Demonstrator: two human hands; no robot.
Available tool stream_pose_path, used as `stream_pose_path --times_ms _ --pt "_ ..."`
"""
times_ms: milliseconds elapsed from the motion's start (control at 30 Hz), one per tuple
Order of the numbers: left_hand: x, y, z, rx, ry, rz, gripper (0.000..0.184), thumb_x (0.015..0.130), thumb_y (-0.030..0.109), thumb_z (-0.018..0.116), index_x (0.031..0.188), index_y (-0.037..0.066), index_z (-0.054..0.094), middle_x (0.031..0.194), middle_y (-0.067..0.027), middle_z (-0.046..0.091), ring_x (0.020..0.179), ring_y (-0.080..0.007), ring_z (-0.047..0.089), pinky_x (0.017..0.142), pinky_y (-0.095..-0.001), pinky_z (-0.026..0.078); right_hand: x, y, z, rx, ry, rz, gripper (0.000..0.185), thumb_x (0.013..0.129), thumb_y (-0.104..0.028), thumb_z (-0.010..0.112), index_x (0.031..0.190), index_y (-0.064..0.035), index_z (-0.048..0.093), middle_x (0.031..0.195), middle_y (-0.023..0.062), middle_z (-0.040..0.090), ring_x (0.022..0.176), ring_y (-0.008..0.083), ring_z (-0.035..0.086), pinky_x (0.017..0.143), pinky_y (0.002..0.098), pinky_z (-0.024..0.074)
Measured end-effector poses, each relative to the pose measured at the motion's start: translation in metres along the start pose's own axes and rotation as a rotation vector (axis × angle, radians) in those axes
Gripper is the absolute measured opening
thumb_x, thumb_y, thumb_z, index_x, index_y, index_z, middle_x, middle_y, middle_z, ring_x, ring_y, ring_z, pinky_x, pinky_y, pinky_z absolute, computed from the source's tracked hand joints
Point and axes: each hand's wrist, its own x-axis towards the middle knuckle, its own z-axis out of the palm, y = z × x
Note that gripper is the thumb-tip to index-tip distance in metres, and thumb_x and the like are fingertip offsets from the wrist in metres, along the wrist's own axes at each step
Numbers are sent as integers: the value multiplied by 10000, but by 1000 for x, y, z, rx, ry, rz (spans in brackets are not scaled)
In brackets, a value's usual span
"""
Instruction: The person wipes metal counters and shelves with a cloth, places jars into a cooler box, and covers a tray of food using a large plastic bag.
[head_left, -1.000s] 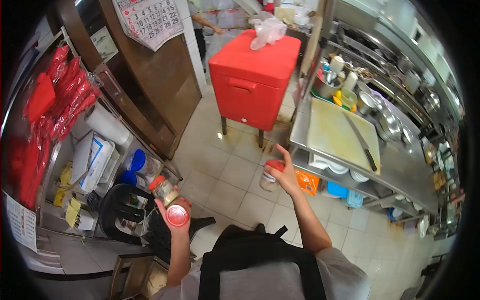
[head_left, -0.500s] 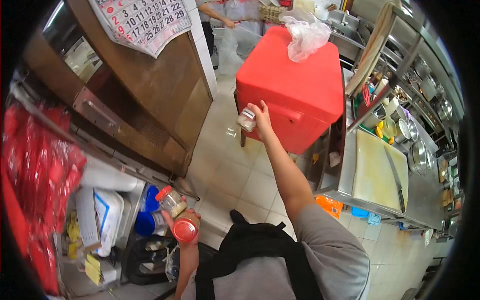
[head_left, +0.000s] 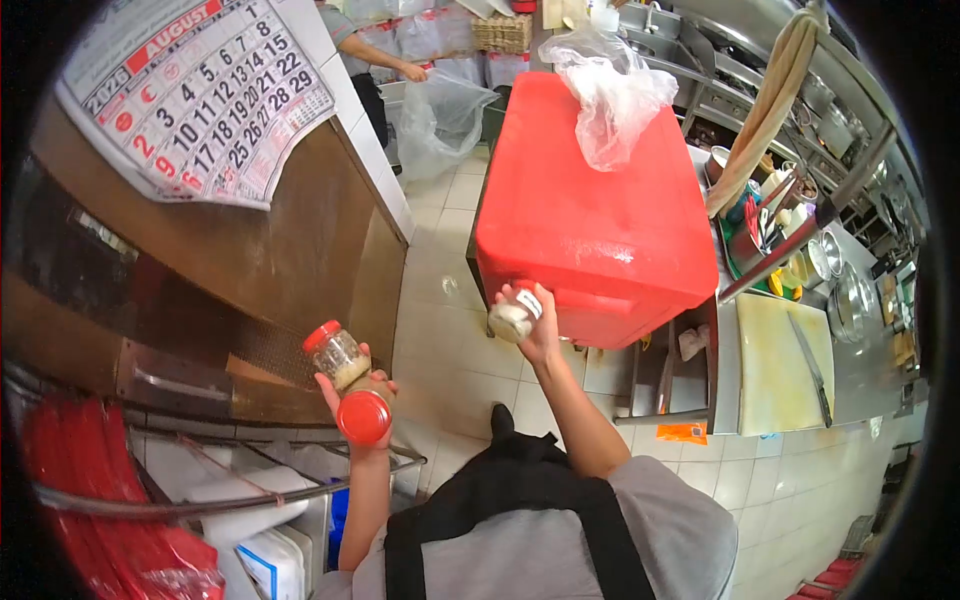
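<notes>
**Two Hands Hold Three Jars With Red Lids**

The left hand [head_left: 374,448] is curled around two jars. The glass jar [head_left: 345,362] leans, with something pale inside. The other, the tan jar [head_left: 374,390], points its lid up at the head. The right hand [head_left: 543,338] grips a third one, the labeled jar [head_left: 510,320], tipped on a slant. It is in front of the near side of the big red cooler [head_left: 595,215]; I can't tell if they touch.

All three jars are picked up and have their lids on. None is set down or open.

To the right, a knife [head_left: 812,372] lies on a cutting board [head_left: 770,350]. A crumpled plastic bag [head_left: 615,110] sits on the cooler. Far off, another person's hand [head_left: 412,72] holds a clear bag [head_left: 435,125].
</notes>
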Motion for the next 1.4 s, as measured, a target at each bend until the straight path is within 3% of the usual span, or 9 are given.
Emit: stream_pose_path --times_ms 233,333,433,533,633,733,867,1000,1400 --pt "91 7 -3 86 109 -71 653 954 602 355 1405 130 340 1311 -103 527 864 -233 621 731 -448 535 1 -4 -3 -122 -49 -33 491 866 -442 571 1180 -65 561 1092 119 636 1004 288 625 897 457 509" --pt "131 7 -10 58 91 -160 653 956 597 354 1398 117 345 1302 -100 531 850 -231 615 737 -442 530 -4 -16 12 -193 -108 -27 454 845 -378 618 1184 -84 550 1073 133 621 978 302 629 853 441 529" --pt "181 6 -23 110 42 -255 661 959 596 349 1376 84 358 1288 -92 529 849 -231 610 748 -441 525 -10 -30 30 -365 -164 -122 663 792 -403 676 1321 -87 431 1042 150 608 948 303 638 826 423 537" --pt "227 -1 -22 79 12 -425 674 944 625 349 1305 64 451 1003 -104 646 786 -227 637 715 -404 549 -21 -47 59 -512 -156 -219 820 727 -419 724 1358 -25 379 973 161 606 889 310 648 785 400 541" --pt "276 -15 -15 128 -106 -611 690 924 651 367 1273 68 490 883 -89 657 784 -217 656 728 -390 558 -26 -57 79 -504 -134 -292 833 709 -402 723 1344 8 375 951 178 607 857 317 645 761 404 538" --pt "316 -35 4 214 -152 -666 621 959 571 387 1266 39 479 1137 -84 609 842 -188 634 758 -422 553 -27 -58 89 -511 -78 -385 801 692 -386 725 1309 20 415 948 180 601 846 315 634 763 421 530" --pt "383 -96 -11 142 -187 -743 537 916 543 520 1195 84 537 1015 -52 647 867 -180 643 787 -367 542 -26 -50 101 -422 -8 -451 795 683 -388 711 1294 35 427 927 158 575 831 292 620 746 404 533" --pt "416 -149 -13 207 -206 -868 555 870 564 585 1188 113 527 1036 -42 630 960 -171 625 861 -357 501 -31 -42 121 -395 64 -505 815 693 -432 703 1297 36 418 935 130 556 842 269 598 737 396 526" --pt "497 -306 -30 373 -168 -627 809 822 490 679 1398 115 252 1294 -133 437 1092 -270 545 840 -417 501 -43 -73 144 -312 -80 -552 928 699 -478 728 1322 91 342 930 112 523 825 251 560 708 364 519"
